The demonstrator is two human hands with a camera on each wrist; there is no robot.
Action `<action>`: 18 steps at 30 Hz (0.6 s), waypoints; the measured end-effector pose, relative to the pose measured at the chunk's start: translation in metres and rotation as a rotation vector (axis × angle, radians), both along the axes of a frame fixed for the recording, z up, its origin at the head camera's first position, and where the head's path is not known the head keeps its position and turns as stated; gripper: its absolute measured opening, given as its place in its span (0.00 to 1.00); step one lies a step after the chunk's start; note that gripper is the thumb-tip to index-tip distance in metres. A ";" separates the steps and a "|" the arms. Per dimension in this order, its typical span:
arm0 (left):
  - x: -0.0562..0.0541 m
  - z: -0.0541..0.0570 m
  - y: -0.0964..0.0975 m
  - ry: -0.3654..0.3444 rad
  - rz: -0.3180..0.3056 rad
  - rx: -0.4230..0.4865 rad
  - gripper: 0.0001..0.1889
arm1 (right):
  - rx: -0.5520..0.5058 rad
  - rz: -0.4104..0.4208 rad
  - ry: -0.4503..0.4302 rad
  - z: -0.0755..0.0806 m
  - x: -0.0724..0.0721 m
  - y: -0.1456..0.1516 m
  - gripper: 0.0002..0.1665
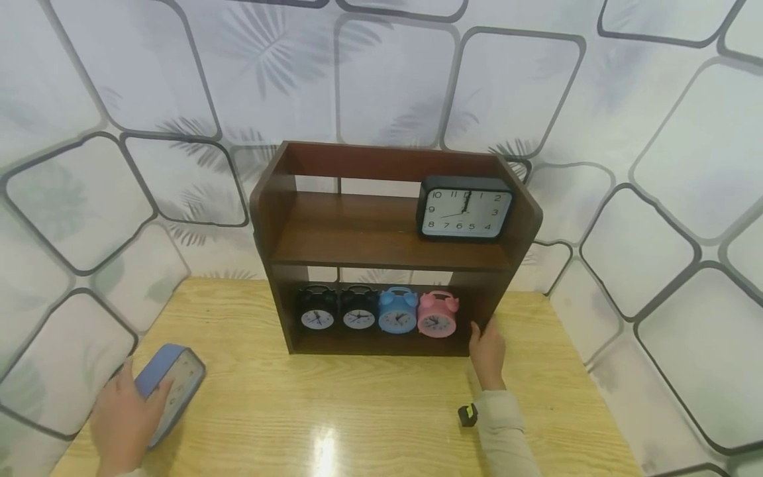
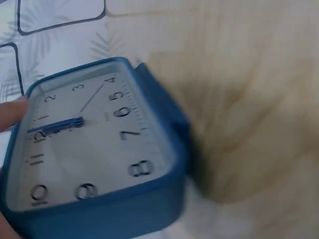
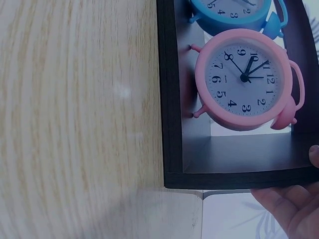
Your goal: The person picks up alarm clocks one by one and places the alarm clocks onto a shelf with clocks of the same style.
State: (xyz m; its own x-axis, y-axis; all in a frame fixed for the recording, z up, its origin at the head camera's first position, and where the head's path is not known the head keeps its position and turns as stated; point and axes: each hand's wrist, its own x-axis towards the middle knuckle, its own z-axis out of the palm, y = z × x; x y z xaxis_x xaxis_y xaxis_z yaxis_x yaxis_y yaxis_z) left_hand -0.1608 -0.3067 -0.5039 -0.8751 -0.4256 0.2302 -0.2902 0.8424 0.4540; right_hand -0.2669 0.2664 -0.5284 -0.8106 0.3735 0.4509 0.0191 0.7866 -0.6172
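In the head view my left hand grips a blue rectangular desk clock by its top side, at the table's left. Its white dial faces up in the left wrist view, the body tilted close over the table. My right hand holds the lower right side panel of a dark brown two-tier shelf, thumb on the inner face and fingers outside. Nearest to it on the lower tier stands a pink twin-bell alarm clock, beside a blue alarm clock.
Two black alarm clocks stand at the lower tier's left. A black rectangular clock sits at the upper tier's right. The wooden table meets patterned walls behind and at both sides. A small black device is by the right wrist.
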 end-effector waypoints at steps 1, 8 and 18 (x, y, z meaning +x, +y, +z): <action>0.003 -0.001 0.000 0.004 0.034 0.067 0.43 | 0.000 -0.002 -0.002 0.000 0.000 0.000 0.20; 0.020 -0.016 0.004 0.016 0.290 0.637 0.53 | 0.022 -0.019 0.015 -0.001 0.000 0.000 0.21; 0.034 -0.036 0.025 0.031 0.402 0.831 0.51 | 0.005 -0.010 0.014 0.001 0.000 -0.001 0.19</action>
State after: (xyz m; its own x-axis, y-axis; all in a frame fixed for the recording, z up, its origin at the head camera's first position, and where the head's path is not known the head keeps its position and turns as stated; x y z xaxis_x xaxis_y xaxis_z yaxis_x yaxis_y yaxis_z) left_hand -0.1265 -0.2817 -0.5397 -0.6240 -0.7354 -0.2641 -0.4677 0.0808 0.8802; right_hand -0.2664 0.2652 -0.5278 -0.8003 0.3789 0.4647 0.0179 0.7897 -0.6132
